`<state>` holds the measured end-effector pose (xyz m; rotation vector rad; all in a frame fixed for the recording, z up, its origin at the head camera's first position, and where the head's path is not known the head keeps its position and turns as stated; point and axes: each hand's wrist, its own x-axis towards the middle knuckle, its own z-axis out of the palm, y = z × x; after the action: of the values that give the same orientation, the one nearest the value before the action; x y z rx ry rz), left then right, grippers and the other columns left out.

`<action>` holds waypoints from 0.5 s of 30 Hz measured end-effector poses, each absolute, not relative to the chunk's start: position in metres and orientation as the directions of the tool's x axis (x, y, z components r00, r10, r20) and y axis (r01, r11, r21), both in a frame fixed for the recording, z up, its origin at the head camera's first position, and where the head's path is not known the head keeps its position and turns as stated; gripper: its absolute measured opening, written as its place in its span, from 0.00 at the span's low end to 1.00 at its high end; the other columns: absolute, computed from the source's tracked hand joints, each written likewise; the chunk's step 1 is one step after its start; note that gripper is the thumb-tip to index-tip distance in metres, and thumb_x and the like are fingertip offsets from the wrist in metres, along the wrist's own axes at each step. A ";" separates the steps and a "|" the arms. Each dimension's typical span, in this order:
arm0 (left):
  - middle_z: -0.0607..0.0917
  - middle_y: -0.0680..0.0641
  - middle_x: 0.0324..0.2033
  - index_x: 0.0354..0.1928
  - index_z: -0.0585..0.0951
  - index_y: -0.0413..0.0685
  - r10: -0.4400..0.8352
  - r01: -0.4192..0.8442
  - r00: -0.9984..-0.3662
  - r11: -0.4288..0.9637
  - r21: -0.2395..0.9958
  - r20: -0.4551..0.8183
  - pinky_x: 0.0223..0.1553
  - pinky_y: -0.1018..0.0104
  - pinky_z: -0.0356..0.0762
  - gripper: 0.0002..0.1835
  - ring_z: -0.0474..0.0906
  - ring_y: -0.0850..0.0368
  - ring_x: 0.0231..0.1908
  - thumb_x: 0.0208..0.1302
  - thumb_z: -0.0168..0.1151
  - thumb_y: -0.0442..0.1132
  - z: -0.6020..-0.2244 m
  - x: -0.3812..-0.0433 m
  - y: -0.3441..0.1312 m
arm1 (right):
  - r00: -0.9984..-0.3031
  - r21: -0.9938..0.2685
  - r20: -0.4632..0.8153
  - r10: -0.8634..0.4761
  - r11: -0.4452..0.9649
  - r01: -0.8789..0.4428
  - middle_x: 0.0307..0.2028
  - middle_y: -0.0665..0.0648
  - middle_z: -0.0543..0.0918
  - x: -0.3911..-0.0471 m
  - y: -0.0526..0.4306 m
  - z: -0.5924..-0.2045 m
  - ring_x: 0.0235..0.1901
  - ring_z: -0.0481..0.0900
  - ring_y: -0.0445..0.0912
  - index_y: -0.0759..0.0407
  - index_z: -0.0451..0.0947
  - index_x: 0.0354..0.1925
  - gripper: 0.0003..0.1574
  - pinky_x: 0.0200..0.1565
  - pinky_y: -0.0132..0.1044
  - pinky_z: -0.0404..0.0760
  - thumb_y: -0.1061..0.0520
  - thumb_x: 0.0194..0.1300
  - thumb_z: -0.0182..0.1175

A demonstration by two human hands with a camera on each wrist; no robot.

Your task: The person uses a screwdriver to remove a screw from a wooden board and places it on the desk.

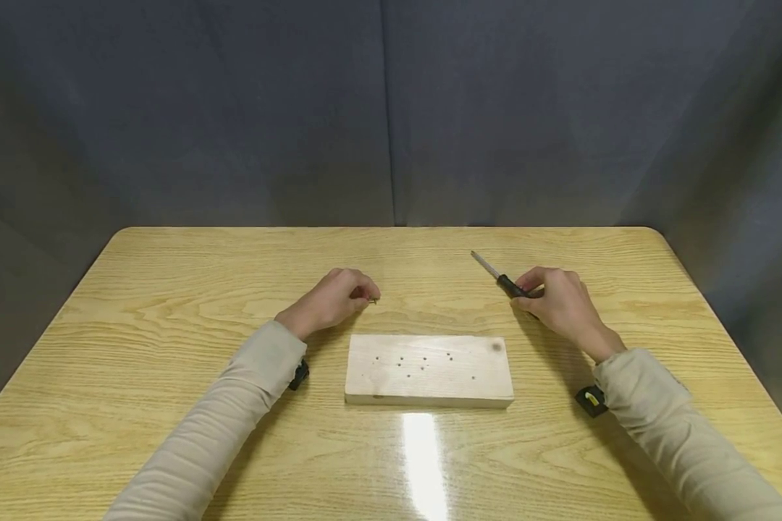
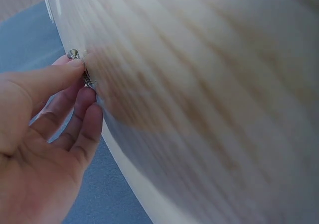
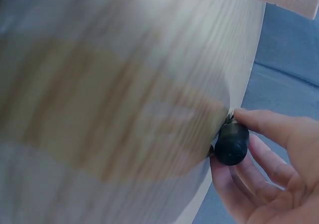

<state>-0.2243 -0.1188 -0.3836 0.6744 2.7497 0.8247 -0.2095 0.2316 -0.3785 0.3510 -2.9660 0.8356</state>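
Note:
Between thumb and fingertips my left hand [image 1: 334, 297] pinches a small screw [image 2: 86, 75], low over the tabletop behind the board's left end. The screw's round head shows above the thumb in the left wrist view. My right hand [image 1: 560, 300] holds a screwdriver [image 1: 512, 287] by its black handle, thumb on one side and fingers on the other. Its metal shaft points away and to the left; the handle's rounded end faces the camera in the right wrist view. A pale wooden board [image 1: 430, 369] with several small holes lies flat between the forearms, nearer than both hands.
The wood-grain table [image 1: 137, 405] has rounded far corners. Dark grey partition panels [image 1: 391, 116] stand behind it and at both sides. A bright light reflection falls on the table in front of the board.

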 end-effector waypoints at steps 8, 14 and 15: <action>0.83 0.49 0.39 0.47 0.80 0.45 0.470 0.359 -0.881 0.739 0.569 -0.054 0.40 0.66 0.76 0.12 0.77 0.58 0.38 0.60 0.59 0.33 -0.383 -0.223 -0.121 | -0.977 -0.546 0.037 -0.208 0.815 -0.194 0.44 0.65 0.81 -0.208 0.237 -0.374 0.40 0.82 0.57 0.62 0.76 0.48 0.25 0.34 0.41 0.82 0.49 0.56 0.65; 0.82 0.49 0.38 0.50 0.79 0.45 0.450 0.377 -0.893 0.738 0.560 0.008 0.37 0.66 0.77 0.15 0.76 0.57 0.37 0.62 0.58 0.39 -0.376 -0.222 -0.127 | -0.975 -0.534 0.086 -0.207 0.816 -0.220 0.55 0.64 0.75 -0.212 0.243 -0.367 0.50 0.76 0.60 0.59 0.72 0.56 0.33 0.46 0.51 0.77 0.41 0.58 0.60; 0.81 0.48 0.39 0.51 0.79 0.44 0.448 0.386 -0.894 0.737 0.555 0.027 0.38 0.65 0.77 0.15 0.77 0.56 0.38 0.63 0.58 0.40 -0.374 -0.223 -0.128 | -0.973 -0.533 0.104 -0.207 0.814 -0.231 0.57 0.64 0.74 -0.214 0.244 -0.366 0.51 0.75 0.61 0.59 0.72 0.57 0.34 0.47 0.53 0.76 0.41 0.58 0.60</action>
<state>-0.2226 -0.1283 -0.3744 0.6812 2.8256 0.8663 -0.2137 0.2438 -0.3663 0.3565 -2.9526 0.8751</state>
